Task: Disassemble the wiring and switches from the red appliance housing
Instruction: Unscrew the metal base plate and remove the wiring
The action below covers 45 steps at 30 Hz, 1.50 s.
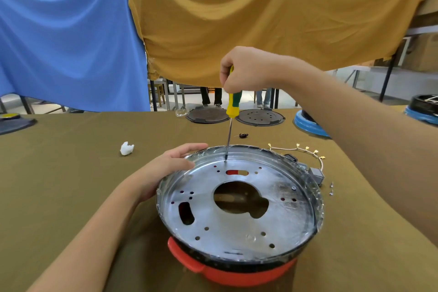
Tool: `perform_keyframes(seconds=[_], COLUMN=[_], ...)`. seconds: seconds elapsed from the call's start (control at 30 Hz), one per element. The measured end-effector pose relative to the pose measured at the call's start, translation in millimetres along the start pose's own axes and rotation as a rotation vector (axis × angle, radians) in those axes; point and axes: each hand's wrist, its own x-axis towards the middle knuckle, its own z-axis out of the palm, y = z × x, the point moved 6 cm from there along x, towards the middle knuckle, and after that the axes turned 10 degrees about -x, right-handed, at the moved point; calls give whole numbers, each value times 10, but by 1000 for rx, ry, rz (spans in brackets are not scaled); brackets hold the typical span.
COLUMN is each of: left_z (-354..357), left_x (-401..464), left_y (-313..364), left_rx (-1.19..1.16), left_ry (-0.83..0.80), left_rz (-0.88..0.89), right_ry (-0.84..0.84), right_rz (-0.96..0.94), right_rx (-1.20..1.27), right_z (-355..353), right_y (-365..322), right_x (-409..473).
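Observation:
The red appliance housing (227, 272) sits in front of me, its round silver metal plate (279, 218) full of holes and cut-outs. My left hand (163, 168) rests on the housing's left rim with its fingers laid flat along the edge. My right hand (246, 71) grips the yellow and green handle of a screwdriver (233, 106) held upright. Its tip touches the plate near the far rim. A white wire harness (298, 149) with yellow terminals lies on the table at the right, beside a grey switch block (316, 174).
Several small screws (331, 188) lie right of the housing. A crumpled white wad (126, 148) sits at the left, and a small black part (243, 135) lies behind the housing. Two dark round plates (208, 116) (259, 117) and blue appliance bases (308, 123) line the far edge.

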Motion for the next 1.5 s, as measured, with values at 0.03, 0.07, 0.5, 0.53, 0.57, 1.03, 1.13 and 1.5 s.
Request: perform_keyframes(seconds=[0.03, 0.07, 0.5, 0.53, 0.57, 1.03, 1.13, 1.5], left_z=[-2, -2, -19, -17, -14, 11, 16, 3], left_x=[2, 6, 28, 26, 25, 5, 5, 24], left_y=[-3, -3, -33, -35, -37, -27, -17, -42], left_rx=[-3, -8, -19, -20, -18, -46, -53, -50], left_ry=[-1, -3, -16, -20, -23, -30, -31, -32], left_rz=[2, 3, -13, -9, -6, -2, 3, 0], right_ry=[22, 43, 76, 72, 89, 136, 145, 178], right_rz=[24, 44, -102, -71, -38, 24, 25, 31], right_rx=[-2, -11, 548, 557, 482, 322, 108, 452], right_z=[15, 25, 123, 144, 143, 41, 91, 78], right_y=[43, 77, 4, -7, -6, 30, 35, 117], right_x=[13, 25, 15, 29, 41, 11, 12, -37])
